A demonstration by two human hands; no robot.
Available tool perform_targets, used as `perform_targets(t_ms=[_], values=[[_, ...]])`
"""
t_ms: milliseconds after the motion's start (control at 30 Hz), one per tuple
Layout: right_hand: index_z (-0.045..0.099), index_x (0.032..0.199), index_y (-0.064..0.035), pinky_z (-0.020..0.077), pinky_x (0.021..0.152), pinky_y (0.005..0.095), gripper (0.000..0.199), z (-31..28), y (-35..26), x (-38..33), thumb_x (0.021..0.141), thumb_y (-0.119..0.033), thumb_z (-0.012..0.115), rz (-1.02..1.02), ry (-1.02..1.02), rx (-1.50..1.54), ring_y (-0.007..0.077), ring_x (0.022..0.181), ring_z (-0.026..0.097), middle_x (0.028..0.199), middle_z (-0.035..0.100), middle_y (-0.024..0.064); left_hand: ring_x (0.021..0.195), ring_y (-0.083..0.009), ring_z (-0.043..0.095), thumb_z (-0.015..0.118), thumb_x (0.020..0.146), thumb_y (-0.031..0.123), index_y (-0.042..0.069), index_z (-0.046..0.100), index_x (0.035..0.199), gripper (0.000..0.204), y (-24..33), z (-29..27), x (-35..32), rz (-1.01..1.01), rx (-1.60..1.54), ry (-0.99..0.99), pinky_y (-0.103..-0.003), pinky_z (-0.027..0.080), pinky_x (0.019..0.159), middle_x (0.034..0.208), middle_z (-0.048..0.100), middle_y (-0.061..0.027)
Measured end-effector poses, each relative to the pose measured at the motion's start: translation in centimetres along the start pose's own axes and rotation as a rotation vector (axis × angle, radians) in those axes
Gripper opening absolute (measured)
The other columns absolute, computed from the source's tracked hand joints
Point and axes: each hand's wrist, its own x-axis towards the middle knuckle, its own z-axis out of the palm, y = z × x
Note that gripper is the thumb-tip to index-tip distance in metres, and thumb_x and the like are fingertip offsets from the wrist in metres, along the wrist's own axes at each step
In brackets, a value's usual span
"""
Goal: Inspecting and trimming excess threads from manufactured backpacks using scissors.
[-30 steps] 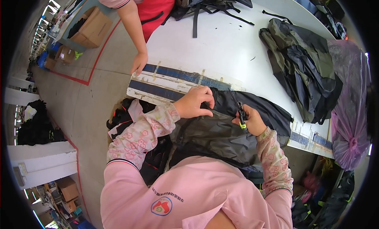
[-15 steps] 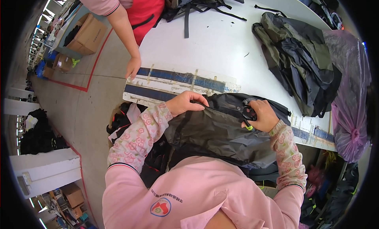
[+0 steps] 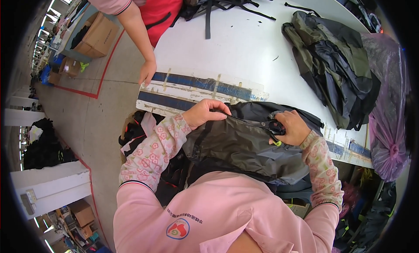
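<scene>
A dark grey-green and black fabric piece, which looks like a bag, lies over the table's near edge and against my body. My left hand is closed in a pinch on its upper edge, thumb against the fingers. At the right part of the same edge, my right hand is closed round a small black tool, which looks like thread snips. A yellow-green bit shows beneath the fingers. The tool's tip is hard to make out against the dark cloth.
The white table carries another dark bag at right and strapped black goods at the far side. Another person's hand rests at its left corner. A purple plastic sack hangs at right; cartons stand far left.
Both hands keep their hold and nearly the same place. My right hand has shifted very slightly right, and the view has moved a little.
</scene>
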Motion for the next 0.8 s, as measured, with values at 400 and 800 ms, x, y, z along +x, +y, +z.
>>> perform_targets(t_ms=[400,800], values=[[0.051,0.08,-0.0041,0.0388,0.069,0.0397,0.047,2.6,1.1,-0.3,0.065,-0.041,0.077,0.031,0.069,-0.005,0.0337,0.076,0.055,0.073,0.057,0.0142,0.092,-0.0082,0.058,0.066,0.083,0.007,0.003,0.069,0.103,0.02,0.4,0.1,-0.6,-0.003,-0.075,0.053,-0.024,0.043,0.089,0.099,0.066,-0.0027],[0.05,0.078,-0.0045,0.0377,0.069,0.0384,0.054,2.3,-1.0,-0.1,0.064,-0.047,0.079,-0.02,0.12,-0.012,0.0314,0.076,0.055,0.073,0.056,0.012,0.088,-0.0071,0.056,0.065,0.085,0.009,0.003,0.07,0.103,0.019,-0.1,-0.4,-0.6,-0.033,-0.006,0.002,-0.023,0.043,0.085,0.095,0.066,-0.0022]])
